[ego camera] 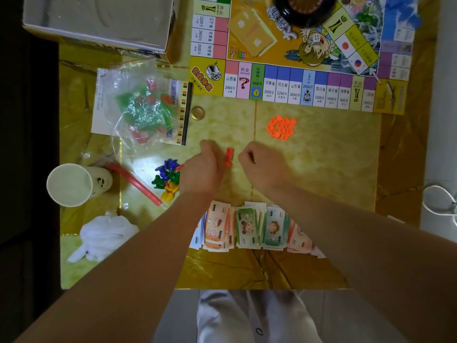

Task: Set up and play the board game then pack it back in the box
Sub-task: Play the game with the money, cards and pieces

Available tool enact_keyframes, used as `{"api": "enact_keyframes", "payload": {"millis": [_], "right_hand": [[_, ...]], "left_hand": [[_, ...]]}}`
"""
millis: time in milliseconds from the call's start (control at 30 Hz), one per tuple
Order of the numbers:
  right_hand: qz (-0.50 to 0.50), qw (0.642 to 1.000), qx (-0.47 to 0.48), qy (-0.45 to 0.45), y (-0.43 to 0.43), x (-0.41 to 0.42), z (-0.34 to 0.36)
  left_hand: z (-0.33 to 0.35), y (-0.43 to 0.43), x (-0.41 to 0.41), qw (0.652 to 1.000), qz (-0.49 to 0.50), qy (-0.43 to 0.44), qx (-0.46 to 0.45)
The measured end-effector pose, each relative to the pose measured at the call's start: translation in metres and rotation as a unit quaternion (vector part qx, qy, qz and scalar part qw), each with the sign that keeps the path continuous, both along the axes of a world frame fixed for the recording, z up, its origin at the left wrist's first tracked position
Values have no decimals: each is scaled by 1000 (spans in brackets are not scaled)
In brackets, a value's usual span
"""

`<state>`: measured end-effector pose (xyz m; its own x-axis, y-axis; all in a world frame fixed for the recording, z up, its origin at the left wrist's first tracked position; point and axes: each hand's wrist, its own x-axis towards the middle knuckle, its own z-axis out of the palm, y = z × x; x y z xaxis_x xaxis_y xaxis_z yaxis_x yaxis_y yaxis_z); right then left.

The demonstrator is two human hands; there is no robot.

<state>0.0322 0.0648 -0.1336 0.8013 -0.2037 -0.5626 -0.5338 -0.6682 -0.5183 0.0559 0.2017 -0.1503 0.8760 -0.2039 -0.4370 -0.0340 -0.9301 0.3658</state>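
The left grip point(201, 167) is curled, its thumb side touching the lower end of the orange strip point(229, 157). Whether it truly pinches the strip, I cannot tell. The right grip point(259, 164) is bunched like a loose fist just right of the strip, apart from it, with its fingertips tucked under, so I cannot tell if it holds anything. The strip lies between the two grips, over the yellow tabletop point(321, 169).

Nearer the person than the strip, a fanned row of banknotes point(249, 226) lies flat. Left of the strip and slightly nearer, beyond the left grip, is a heap of blue, green and yellow pawns point(167, 178). Further left of it stands a paper cup point(70, 184).

Beyond the strip to the right lies a cluster of loose orange pieces point(282, 127) (same colour as the strip). Beyond it to the left are a gold coin point(197, 112) and a clear bag point(146, 112) of green and red pieces. Farther beyond the strip lies the game board point(284, 87), and farthest to the left the open box point(99, 21).
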Motion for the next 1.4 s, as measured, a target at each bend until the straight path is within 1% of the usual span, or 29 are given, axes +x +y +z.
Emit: {"api": "enact_keyframes", "payload": {"millis": [33, 67, 100, 133, 167, 233, 267, 333, 400, 500, 567, 600, 633, 733, 800, 867, 933, 1000, 1033, 1100, 1233, 1300, 1400], "right_hand": [[-67, 996, 64, 11, -2, 2, 0], [-138, 980, 141, 24, -4, 4, 2], [-199, 956, 214, 35, -5, 6, 5], [-236, 932, 271, 45, -6, 8, 7], [-250, 918, 303, 53, -7, 10, 9], [-248, 914, 317, 61, -6, 11, 12], [-243, 917, 310, 58, -4, 11, 11], [-238, 929, 278, 54, 0, 10, 7], [-211, 958, 192, 43, 3, 6, 1], [-119, 992, 29, 23, 10, 0, -4], [-34, 996, -71, 34, 17, -3, -4], [-2, 994, -98, 39, 21, -3, -3], [26, 992, -116, 46, 26, -3, -4], [82, 980, -171, 53, 35, 0, -9], [79, 982, -164, 45, 35, 2, -6], [62, 988, -130, 47, 32, 0, 0], [32, 993, -94, 59, 25, -3, 4], [-36, 996, -41, 68, 14, -6, 6], [-71, 995, -12, 69, 8, -7, 7], [-118, 990, 31, 70, -2, -7, 10], [-172, 982, 60, 43, -18, -12, 6], [-193, 977, 80, 40, -25, -15, 0], [-197, 975, 97, 41, -31, -18, -5]], "left_hand": [[0, 0, 0, 1000, -2, 0, 7], [-1, -1, 0, 1000, -3, 0, 9], [-1, -1, 0, 1000, 0, 2, 8], [0, 0, 2, 1000, 12, 2, -1], [1, 0, 3, 999, 35, 4, -17], [2, 3, 5, 989, 122, 22, -82], [2, 4, 6, 975, 178, 42, -126], [3, 7, 8, 930, 284, 91, -215], [8, 8, 9, 879, 354, 137, -288], [15, 12, 8, 815, 403, 204, -362], [17, 13, 9, 779, 426, 232, -399], [18, 15, 10, 770, 433, 236, -405], [19, 17, 10, 770, 435, 235, -403], [19, 22, 10, 795, 407, 215, -395], [15, 25, 11, 832, 353, 192, -383], [10, 24, 13, 878, 295, 153, -343], [9, 19, 17, 929, 225, 105, -273], [12, 10, 18, 981, 115, 56, -143], [14, 6, 19, 994, 66, 39, -83], [16, -3, 18, 999, -4, 34, -9], [12, -18, 19, 987, -141, 10, 71], [8, -20, 21, 979, -176, 11, 99], [4, -21, 23, 972, -201, -3, 122]]}}
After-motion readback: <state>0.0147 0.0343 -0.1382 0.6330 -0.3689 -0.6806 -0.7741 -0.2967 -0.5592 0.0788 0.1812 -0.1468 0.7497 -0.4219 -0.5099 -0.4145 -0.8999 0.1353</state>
